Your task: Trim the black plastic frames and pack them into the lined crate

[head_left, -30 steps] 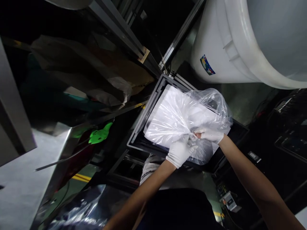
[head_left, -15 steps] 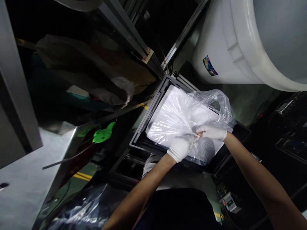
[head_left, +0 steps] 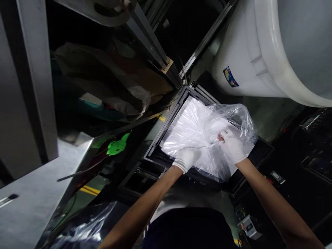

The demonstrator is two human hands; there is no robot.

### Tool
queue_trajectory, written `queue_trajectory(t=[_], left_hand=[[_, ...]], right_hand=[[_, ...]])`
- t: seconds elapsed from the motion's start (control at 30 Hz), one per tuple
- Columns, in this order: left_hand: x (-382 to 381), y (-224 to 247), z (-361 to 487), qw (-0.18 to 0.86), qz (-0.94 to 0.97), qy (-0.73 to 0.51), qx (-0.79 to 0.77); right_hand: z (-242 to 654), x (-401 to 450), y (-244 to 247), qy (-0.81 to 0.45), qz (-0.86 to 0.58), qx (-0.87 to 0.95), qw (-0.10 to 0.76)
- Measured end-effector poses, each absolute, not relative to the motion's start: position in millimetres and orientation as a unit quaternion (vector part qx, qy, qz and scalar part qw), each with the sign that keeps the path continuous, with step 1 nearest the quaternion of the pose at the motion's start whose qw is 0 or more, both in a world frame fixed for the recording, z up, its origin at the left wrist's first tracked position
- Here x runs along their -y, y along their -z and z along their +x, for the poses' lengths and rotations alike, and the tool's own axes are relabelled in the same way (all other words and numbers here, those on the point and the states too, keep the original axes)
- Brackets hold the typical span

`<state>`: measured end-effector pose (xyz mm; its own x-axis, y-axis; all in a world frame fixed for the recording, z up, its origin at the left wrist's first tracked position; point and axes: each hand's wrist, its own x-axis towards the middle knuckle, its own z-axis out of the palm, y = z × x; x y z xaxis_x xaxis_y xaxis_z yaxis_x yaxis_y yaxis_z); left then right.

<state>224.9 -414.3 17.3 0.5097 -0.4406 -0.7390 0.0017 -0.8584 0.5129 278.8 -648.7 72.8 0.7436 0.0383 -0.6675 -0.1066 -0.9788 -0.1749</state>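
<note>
A clear plastic bag (head_left: 195,133), gathered into radiating folds, lies over white sheet-like material in a dark crate (head_left: 160,133). My left hand (head_left: 185,159), in a white glove, is closed at the bag's near left side. A thin strand runs from it towards the gathered middle. My right hand (head_left: 232,147) is curled above the bag's right part, with bare fingertips showing from its white glove. What either hand pinches is too small or hidden to make out. Loose film bulges up beyond my right hand.
A large white plastic barrel (head_left: 246,52) lies to the upper right. At left are a grey worktop (head_left: 31,207) and a bright green object (head_left: 117,145) near its edge. A metal post (head_left: 150,38) rises behind the crate. More clear film (head_left: 85,224) sits at lower left.
My hands have moved apart from the bag's gathered middle, the left to the left, the right slightly rightward and turned. The bag's gathered folds look looser. The view has shifted slightly.
</note>
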Motion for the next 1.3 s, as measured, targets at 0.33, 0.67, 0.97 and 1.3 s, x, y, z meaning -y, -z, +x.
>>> queue_trajectory(t=[0.33, 0.67, 0.97, 1.3], left_hand=[[376.2, -37.1, 236.8, 0.290, 0.896, 0.323, 0.097], [437.5, -9.9, 273.3, 0.406, 0.732, 0.299, 0.458], [440.1, 13.4, 263.7, 0.396, 0.753, 0.350, 0.391], [443.7, -3.1, 243.1, 0.362, 0.766, 0.337, 0.411]], right_hand=[[291.1, 708.3, -103.5, -0.270, -0.956, -0.081, 0.075], [155.3, 609.8, -49.6, -0.479, -0.870, 0.087, 0.078], [132.3, 618.1, -44.0, -0.471, -0.870, 0.040, 0.141], [142.2, 656.0, -3.3, -0.417, -0.833, -0.169, 0.321]])
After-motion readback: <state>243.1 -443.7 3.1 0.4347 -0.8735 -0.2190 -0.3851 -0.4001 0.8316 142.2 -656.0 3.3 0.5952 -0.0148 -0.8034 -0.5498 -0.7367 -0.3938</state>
